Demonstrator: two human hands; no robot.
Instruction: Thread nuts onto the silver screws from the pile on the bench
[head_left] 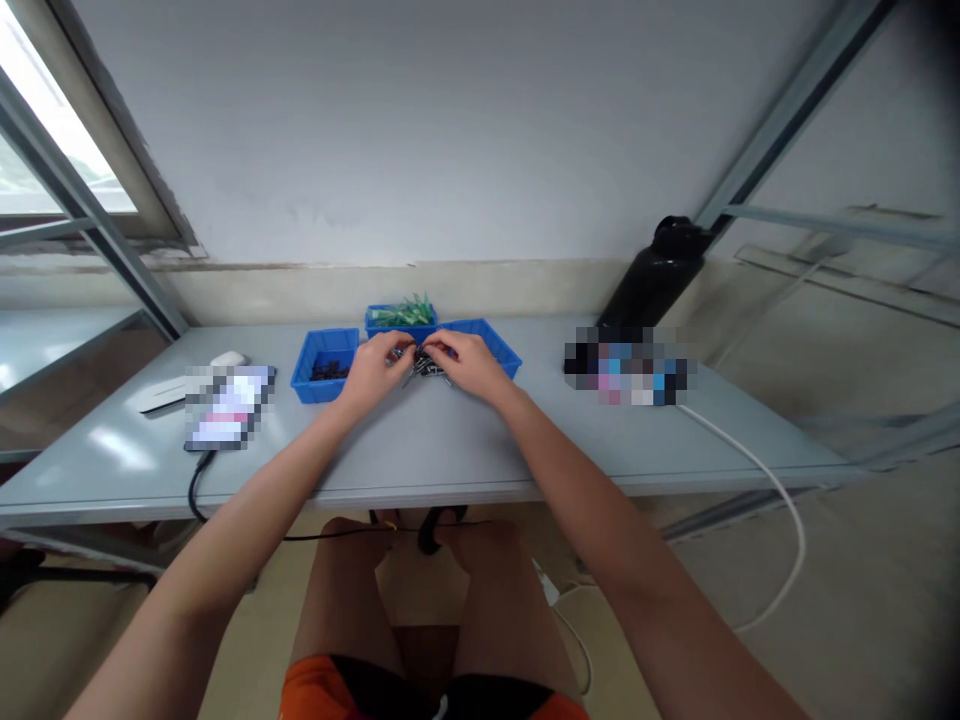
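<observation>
Above the table's middle, my left hand (379,370) and my right hand (471,366) come close together, each with thumb and fingers pinched. What the fingertips hold, if anything, is too small to make out. Just beneath and between them lies a pile of small, thin metallic and dark pieces (430,366). Beside my left hand stands a blue bin (300,382) with small dark brown or black pieces (328,371) inside. Behind both hands, another blue bin (402,328) holds green slender pieces (405,312). A third blue bin (504,360) sits behind my right hand, which partly hides it.
On the left, a phone (229,408) with a black cable (196,485) lies near a white case (227,359). A black bottle (651,280) stands at the back right, behind a pixelated device (630,370) with a white cable (757,465). Metal frame posts flank the table (420,450).
</observation>
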